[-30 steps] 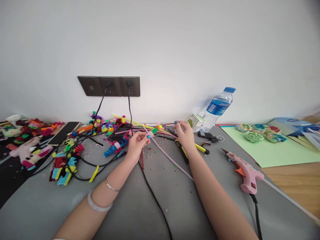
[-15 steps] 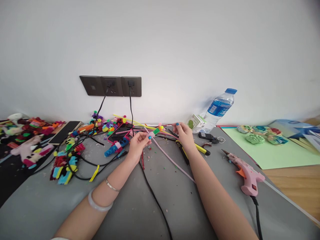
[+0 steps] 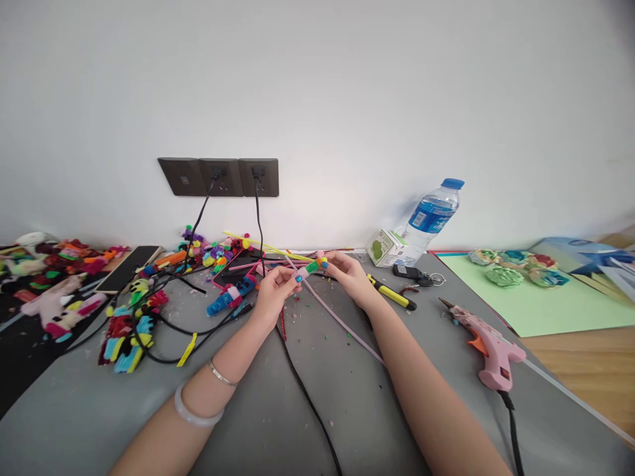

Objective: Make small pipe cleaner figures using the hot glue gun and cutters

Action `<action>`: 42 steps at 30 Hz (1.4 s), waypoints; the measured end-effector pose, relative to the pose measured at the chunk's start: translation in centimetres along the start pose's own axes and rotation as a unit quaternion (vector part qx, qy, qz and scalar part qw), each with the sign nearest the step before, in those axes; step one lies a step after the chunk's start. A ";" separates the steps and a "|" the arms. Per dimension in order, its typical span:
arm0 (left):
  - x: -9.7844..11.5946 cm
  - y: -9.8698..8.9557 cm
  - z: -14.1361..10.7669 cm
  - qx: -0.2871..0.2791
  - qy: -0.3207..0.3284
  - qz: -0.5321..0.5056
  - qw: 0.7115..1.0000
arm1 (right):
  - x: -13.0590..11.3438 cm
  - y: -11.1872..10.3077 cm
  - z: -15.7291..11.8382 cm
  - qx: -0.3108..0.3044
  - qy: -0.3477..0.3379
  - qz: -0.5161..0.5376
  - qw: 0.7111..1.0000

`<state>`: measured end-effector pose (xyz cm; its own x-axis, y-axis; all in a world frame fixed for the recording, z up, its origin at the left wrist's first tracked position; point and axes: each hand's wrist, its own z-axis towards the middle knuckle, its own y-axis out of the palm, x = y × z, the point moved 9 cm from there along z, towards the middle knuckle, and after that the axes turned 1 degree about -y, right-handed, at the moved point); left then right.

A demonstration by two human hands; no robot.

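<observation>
Between my hands is a small pipe-cleaner figure [image 3: 311, 268] in pink, green and yellow. My left hand [image 3: 278, 289] pinches its pink left end between thumb and fingers. At its other end, my right hand [image 3: 348, 276] has its thumb and fingers closed on the yellow and pink part, hiding some of it. A long pale pink pipe cleaner [image 3: 337, 320] runs from the figure down to the right, passing behind my right forearm. Behind my hands, more pink and yellow pipe cleaners lie on the grey table [image 3: 297, 410].
A pink glue gun [image 3: 496, 354], a yellow-handled tool [image 3: 394, 295], keys [image 3: 414, 274], a bottle [image 3: 430, 221] and a small box [image 3: 384, 247] are on the right. Black cables [image 3: 310, 396] cross the table. Colourful fuzzy figures [image 3: 126, 334] and a phone [image 3: 129, 268] lie left.
My right hand has moved left and down to the figure and closed on its right end. My left hand keeps its hold. The view has shifted slightly.
</observation>
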<state>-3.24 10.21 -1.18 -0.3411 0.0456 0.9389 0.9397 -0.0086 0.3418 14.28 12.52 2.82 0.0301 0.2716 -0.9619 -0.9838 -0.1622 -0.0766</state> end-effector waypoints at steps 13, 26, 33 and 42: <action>0.0 -0.3 0.3 -0.003 0.027 0.016 1.000 | -0.1 0.5 -0.6 -0.061 0.048 0.052 0.996; 0.1 -0.2 0.3 -0.016 0.043 0.042 0.998 | 0.0 0.3 -1.0 -0.095 0.075 0.050 0.991; 0.0 0.0 0.4 -0.032 0.048 0.053 0.997 | 0.7 0.2 -1.1 -0.113 0.093 0.067 0.987; -0.1 0.1 0.5 -0.039 0.053 0.062 0.996 | 1.2 0.2 -1.2 -0.128 0.108 0.078 0.983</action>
<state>-3.12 10.66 -1.31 -0.2261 -0.0657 0.9719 0.9716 -0.0860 0.2202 14.30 11.71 1.35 -0.0544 0.0215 -0.9983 -0.9032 -0.4274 0.0400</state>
